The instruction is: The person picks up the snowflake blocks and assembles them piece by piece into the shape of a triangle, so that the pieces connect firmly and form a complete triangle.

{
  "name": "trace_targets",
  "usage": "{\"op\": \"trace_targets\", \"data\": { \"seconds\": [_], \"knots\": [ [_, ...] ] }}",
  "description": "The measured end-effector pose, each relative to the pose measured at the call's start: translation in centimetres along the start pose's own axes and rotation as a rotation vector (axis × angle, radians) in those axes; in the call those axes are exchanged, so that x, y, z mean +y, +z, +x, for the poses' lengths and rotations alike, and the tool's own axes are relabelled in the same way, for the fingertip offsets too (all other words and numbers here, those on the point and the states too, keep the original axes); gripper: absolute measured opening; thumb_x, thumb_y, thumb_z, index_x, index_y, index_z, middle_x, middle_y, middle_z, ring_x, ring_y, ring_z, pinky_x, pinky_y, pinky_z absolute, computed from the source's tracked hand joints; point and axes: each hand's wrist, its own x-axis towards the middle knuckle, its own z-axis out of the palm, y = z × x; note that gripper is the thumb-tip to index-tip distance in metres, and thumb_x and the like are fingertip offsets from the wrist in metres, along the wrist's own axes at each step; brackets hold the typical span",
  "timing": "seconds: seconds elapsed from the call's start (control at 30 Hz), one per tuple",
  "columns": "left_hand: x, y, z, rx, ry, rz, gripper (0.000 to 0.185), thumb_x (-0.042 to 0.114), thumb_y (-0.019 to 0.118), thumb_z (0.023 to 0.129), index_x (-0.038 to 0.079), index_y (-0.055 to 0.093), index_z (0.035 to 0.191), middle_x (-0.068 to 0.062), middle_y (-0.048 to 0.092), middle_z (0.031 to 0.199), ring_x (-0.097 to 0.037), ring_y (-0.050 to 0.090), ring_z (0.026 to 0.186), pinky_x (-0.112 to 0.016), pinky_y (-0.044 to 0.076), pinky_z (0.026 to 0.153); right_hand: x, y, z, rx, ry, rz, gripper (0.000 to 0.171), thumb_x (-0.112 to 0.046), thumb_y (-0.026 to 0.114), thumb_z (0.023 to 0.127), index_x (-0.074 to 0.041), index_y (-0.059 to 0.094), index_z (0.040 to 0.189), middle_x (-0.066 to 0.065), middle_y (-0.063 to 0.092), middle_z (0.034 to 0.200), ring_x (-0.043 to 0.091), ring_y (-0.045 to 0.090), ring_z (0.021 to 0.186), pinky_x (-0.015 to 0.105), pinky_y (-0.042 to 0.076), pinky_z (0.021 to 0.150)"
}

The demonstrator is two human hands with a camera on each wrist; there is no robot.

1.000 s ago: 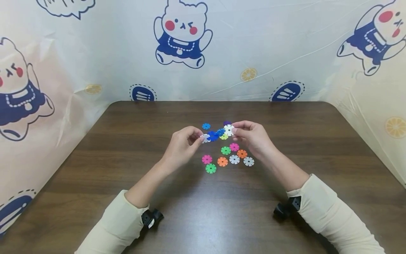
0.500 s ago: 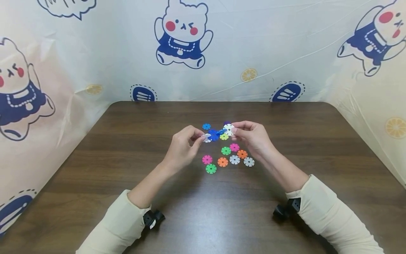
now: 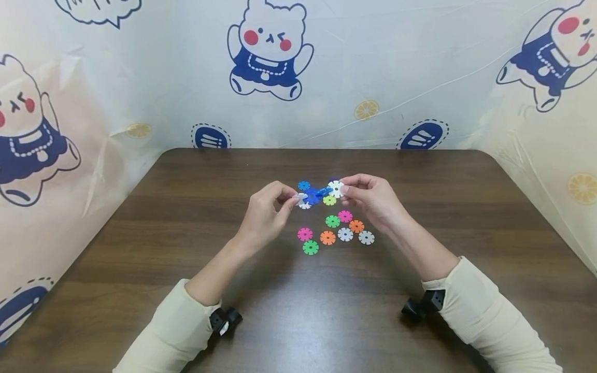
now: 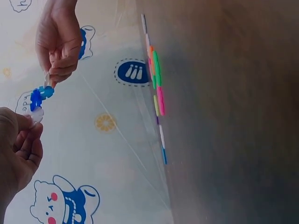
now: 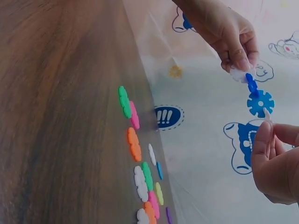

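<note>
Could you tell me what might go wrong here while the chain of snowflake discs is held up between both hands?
1. The left hand and right hand each pinch only an end white disc, so the blue discs between them could pop out of their slots, perhaps if the chain is twisted or pulled.
2. A dropped piece would likely land among the loose discs on the table below and scatter them.
</note>
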Motion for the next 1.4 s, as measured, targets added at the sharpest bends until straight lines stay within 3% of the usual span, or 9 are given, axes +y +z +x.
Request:
{"op": "trace_targets", "data": {
  "seconds": [0.23,0.33,0.53,0.63,0.83,1.03,1.4],
  "knots": [
    [-0.1,-0.5,0.0,0.0,-0.033,0.0,0.012,-0.001,0.07,0.079,-0.003,0.061,0.086,-0.007,0.059,0.078,-0.014,0.054,0.069,-0.025,0.049,0.061,0.4,-0.4,0.2,-0.036,0.03,-0.015,0.01,-0.002,0.059,0.089,-0.007,0.066,0.085,0.005,0.062,0.073,0.014,0.06,0.064,0.024,0.052,0.067],
    [-0.2,-0.7,0.0,0.01,-0.045,-0.001,0.012,-0.001,0.07,0.079,-0.003,0.061,0.086,-0.007,0.059,0.078,-0.014,0.054,0.069,-0.026,0.049,0.06,0.7,-0.9,0.5,-0.04,0.04,-0.069,0.006,-0.002,0.058,0.089,-0.002,0.064,0.091,0.006,0.062,0.078,0.015,0.06,0.067,0.026,0.052,0.071],
    [-0.4,-1.0,0.0,0.054,-0.059,0.007,0.01,-0.003,0.069,0.079,-0.004,0.061,0.085,-0.009,0.059,0.077,-0.015,0.053,0.069,-0.031,0.049,0.058,1.4,-2.4,1.4,-0.089,0.08,-0.418,0.024,-0.009,0.06,0.089,0.005,0.058,0.109,0.022,0.059,0.102,0.032,0.06,0.088,0.036,0.05,0.084],
    [-0.4,-1.2,0.0,0.06,-0.069,0.013,0.011,-0.003,0.069,0.079,-0.004,0.061,0.086,-0.009,0.059,0.078,-0.016,0.053,0.069,-0.032,0.049,0.058,1.7,-3.3,1.7,-0.131,0.096,-0.602,0.03,-0.013,0.061,0.089,0.005,0.058,0.112,0.022,0.06,0.103,0.036,0.06,0.092,0.041,0.049,0.085],
    [-0.4,-1.5,0.0,0.071,-0.079,0.022,0.01,-0.003,0.069,0.08,-0.004,0.061,0.086,-0.009,0.059,0.078,-0.015,0.053,0.069,-0.028,0.046,0.056,2.5,-4.6,1.8,-0.185,0.115,-0.819,0.027,-0.01,0.06,0.088,0.004,0.06,0.11,0.015,0.062,0.095,0.029,0.062,0.087,0.04,0.05,0.081],
    [-0.6,-1.7,0.0,0.077,-0.092,0.02,0.009,-0.002,0.068,0.081,-0.004,0.061,0.086,-0.009,0.058,0.077,-0.015,0.052,0.069,-0.025,0.044,0.056,3.3,-5.6,2.0,-0.244,0.069,-1.057,0.023,-0.007,0.061,0.083,0.001,0.064,0.105,0.006,0.062,0.082,0.018,0.054,0.072,0.03,0.044,0.064],
    [-0.8,-1.7,0.0,0.084,-0.094,0.015,0.009,-0.002,0.068,0.081,-0.004,0.061,0.086,-0.009,0.058,0.076,-0.015,0.052,0.068,-0.031,0.046,0.055,4.3,-6.2,2.4,-0.282,0.05,-1.207,0.026,-0.008,0.071,0.077,0.0,0.066,0.102,0.005,0.06,0.085,0.019,0.052,0.079,0.03,0.043,0.068]
  ]
}}
